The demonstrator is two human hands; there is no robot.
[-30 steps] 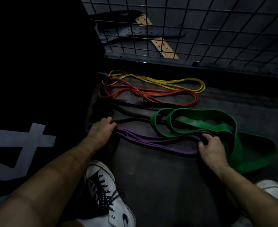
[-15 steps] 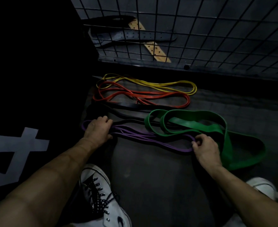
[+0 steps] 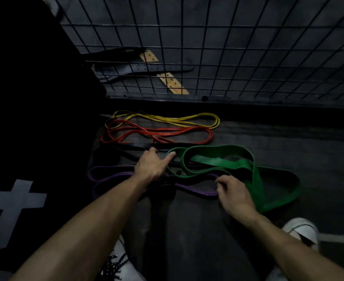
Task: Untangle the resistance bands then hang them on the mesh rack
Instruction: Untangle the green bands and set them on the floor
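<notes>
While the five resistance bands lie spread on the dark floor (image 3: 197,230) below the mesh rack (image 3: 207,37), none hangs on it yet. Nearest the rack lies the yellow band (image 3: 167,118), then the red band (image 3: 159,131), then a black band (image 3: 134,147); the wide green band (image 3: 256,179) loops to the right, and the purple band (image 3: 114,175) lies nearest the person, its right end running under the green one. Over the black band, the left hand (image 3: 150,165) reaches with fingers stretched out, one fingertip touching the green band's left loop. At the purple band's right end, the right hand (image 3: 234,191) has its fingers curled; whether they pinch the band cannot be told. Behind the mesh lie dark belts (image 3: 142,67) and a tan strap (image 3: 173,84). White shoes (image 3: 300,230) show at the bottom.
</notes>
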